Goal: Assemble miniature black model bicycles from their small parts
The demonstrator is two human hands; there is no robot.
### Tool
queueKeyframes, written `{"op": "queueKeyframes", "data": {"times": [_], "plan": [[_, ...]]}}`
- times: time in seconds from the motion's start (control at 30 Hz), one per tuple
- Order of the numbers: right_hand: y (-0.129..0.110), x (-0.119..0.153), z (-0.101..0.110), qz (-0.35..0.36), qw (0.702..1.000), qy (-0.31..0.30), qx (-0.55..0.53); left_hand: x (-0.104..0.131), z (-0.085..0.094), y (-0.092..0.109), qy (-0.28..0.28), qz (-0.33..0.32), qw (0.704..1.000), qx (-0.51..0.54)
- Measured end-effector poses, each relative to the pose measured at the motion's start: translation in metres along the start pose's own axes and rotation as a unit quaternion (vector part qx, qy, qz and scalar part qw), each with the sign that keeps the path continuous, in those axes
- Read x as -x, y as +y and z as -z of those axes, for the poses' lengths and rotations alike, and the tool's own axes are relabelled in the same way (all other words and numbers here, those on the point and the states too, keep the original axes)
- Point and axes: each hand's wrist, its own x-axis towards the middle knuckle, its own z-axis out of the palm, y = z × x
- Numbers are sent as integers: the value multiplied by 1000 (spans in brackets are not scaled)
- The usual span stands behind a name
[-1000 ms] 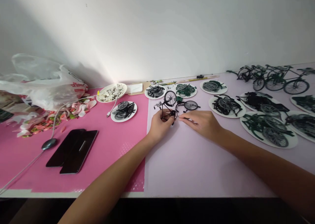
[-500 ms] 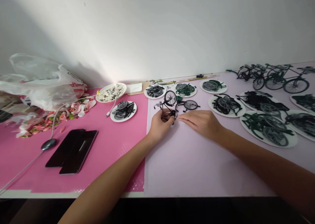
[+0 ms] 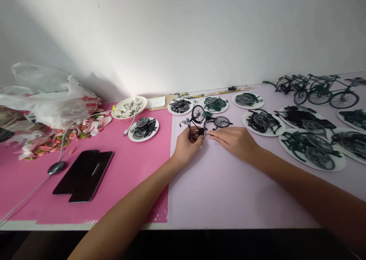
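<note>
My left hand [image 3: 187, 145] is closed around the frame of a small black model bicycle [image 3: 198, 114], tilted with one spoked wheel up and its silvery handlebar to the left. Close on the right, my right hand [image 3: 236, 140] has its fingers pressed together in a pinch at the bicycle's near end; whatever sits between the fingertips is too small to make out. Just behind the hands lie a loose black wheel [image 3: 222, 121] and curved black parts on the lilac sheet.
Plates of bicycle parts stand around, such as a white plate [image 3: 340, 164] at right. Assembled model bicycles [image 3: 344, 99] line the back right. On the pink side are two dark phones [image 3: 91, 176], a cable, a bowl of white pieces [image 3: 129, 108], petals and a plastic bag [image 3: 57, 103].
Both hands stay almost in place. The bicycle has shifted very slightly to the right, and the right fingertips have turned a little at its near end.
</note>
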Motion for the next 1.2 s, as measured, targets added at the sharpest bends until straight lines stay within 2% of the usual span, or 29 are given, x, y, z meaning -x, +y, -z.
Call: {"op": "queueKeyframes", "data": {"times": [0.23, 0.5, 0.7, 0.87, 1.03, 1.2], "plan": [[1, 0, -2, -28, 999, 10, 30, 4, 1, 5, 0, -35, 997, -66], [1, -2, -1, -40, 993, -18, 112, 7, -1, 3, -41, -44, 996, -60], [-6, -2, 3, -107, 992, -68, 11, 8, -1, 4, -35, -45, 997, -61], [-5, 1, 1, -117, 988, -96, -28, 7, 0, 5, -22, -43, 997, -57], [-3, 0, 0, -119, 986, -114, -17, 7, 0, 6, -21, -52, 996, -71], [-1, -2, -3, -125, 982, -132, 57, 7, 1, 4, -33, -77, 993, -87]]}}
